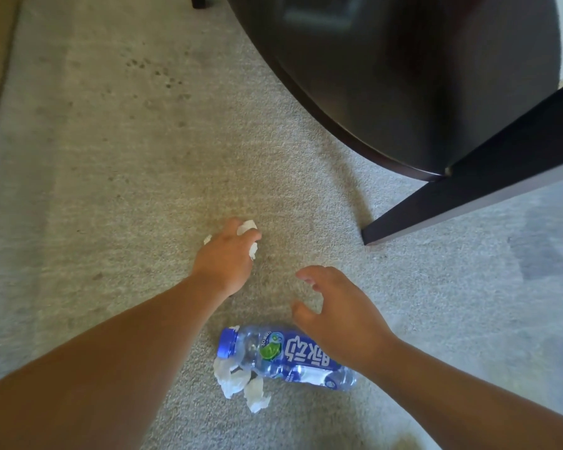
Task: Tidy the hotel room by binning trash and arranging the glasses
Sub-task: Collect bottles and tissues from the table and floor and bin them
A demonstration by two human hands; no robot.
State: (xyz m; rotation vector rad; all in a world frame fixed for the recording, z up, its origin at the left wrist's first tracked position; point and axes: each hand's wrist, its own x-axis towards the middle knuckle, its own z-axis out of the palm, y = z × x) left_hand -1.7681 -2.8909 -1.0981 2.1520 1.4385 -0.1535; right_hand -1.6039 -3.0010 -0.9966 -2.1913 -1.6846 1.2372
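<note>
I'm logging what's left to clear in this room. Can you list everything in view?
carpet: one, grey-beige, with dark spots at upper left
table: one, dark brown, round, upper right
leg: one, dark, slanting down to the carpet at right
bottle: one, clear with blue cap and label, lying on the carpet, bottom centre
loose tissue: about two white wads, on the carpet by the bottle's cap
held tissue: one white wad, centre, in the left hand
left hand: grips the held tissue, low over the carpet
right hand: fingers spread, holds nothing, over the bottle
</note>
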